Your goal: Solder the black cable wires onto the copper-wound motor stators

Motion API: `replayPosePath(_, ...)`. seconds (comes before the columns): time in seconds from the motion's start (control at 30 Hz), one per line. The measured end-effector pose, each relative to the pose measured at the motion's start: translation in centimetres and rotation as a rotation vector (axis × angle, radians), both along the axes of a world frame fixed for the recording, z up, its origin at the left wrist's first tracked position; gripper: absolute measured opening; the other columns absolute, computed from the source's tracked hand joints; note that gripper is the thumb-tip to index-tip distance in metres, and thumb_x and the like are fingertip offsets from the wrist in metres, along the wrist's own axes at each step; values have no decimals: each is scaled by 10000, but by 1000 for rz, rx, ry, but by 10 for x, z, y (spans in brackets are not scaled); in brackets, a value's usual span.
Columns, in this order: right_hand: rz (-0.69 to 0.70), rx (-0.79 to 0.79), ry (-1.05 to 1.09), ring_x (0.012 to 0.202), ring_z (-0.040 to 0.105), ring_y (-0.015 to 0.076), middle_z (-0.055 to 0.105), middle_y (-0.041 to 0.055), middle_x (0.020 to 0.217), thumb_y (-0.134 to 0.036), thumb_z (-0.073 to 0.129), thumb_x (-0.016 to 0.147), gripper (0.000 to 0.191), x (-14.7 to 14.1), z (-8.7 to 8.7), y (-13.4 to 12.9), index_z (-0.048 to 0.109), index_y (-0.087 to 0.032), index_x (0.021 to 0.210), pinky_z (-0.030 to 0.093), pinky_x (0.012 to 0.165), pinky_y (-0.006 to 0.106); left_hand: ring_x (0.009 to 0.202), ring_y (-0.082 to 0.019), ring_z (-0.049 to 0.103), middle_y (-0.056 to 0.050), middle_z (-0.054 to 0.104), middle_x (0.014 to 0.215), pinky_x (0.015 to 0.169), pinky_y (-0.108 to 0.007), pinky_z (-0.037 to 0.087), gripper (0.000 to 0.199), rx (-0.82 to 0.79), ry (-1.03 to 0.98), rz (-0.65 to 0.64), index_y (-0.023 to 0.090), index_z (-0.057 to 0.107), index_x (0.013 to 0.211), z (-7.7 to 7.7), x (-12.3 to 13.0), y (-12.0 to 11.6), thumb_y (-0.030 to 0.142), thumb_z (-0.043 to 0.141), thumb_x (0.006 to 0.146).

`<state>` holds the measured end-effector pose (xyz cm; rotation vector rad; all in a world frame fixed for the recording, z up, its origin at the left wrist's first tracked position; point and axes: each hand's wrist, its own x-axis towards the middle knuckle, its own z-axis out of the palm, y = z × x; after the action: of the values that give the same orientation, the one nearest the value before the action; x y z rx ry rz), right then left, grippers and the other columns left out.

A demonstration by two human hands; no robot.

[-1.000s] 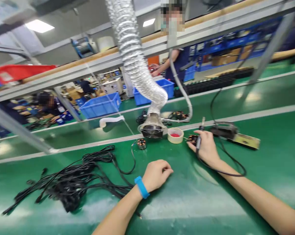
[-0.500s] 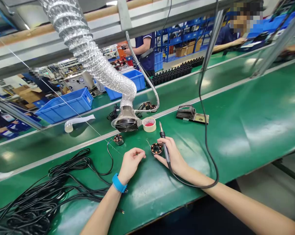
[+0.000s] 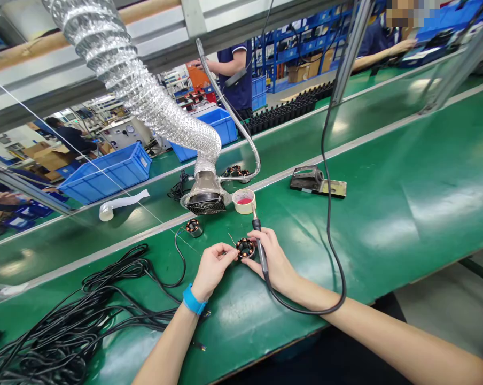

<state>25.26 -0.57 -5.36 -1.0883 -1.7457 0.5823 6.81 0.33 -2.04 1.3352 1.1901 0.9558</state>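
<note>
Ring [image 3: 244,253], pinched by left hand [image 3: 212,269] and right hand [image 3: 275,261] (iron [image 3: 261,255] there too), seemed stiff, edges best to grab.

surface [image 3: 402,224] plain green, stator ring [image 3: 246,256] black dotted copper, soldering iron [image 3: 261,254] black and grey, cables [image 3: 65,342] solid black, wristband [image 3: 193,300] bright blue, tape roll [image 3: 241,208] cream with red centre, duct [image 3: 153,109] ribbed silver
</note>
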Motion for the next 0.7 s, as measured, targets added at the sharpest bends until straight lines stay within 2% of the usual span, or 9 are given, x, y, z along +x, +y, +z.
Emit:
replayPosePath(0.27,10,22,1,1068,624,233,413,90,1234,-159,690,817,551,2,0,-3,412,-283,1276,532,999,479,653,-129,587,-23,680,701,671,-241,460,295,-26,53,-20,130,667,738,4,3,-2,412,747,767)
replayPosePath(0.43,11,28,-12,1058,627,234,415,97,1230,-155,670,826,530,3,1,-4,409,-272,1271,546,976,465,665,-126,582,-16,671,694,683,-237,452,272,-2,40,26,134,665,748,3,1,-2,394,732,790)
replayPosePath(0.7,8,38,-19,1046,634,235,420,99,1233,-157,662,831,521,2,1,-4,412,-276,1272,555,962,469,662,-128,584,-18,677,700,677,-240,446,284,-6,50,31,131,669,753,2,2,-2,406,734,788)
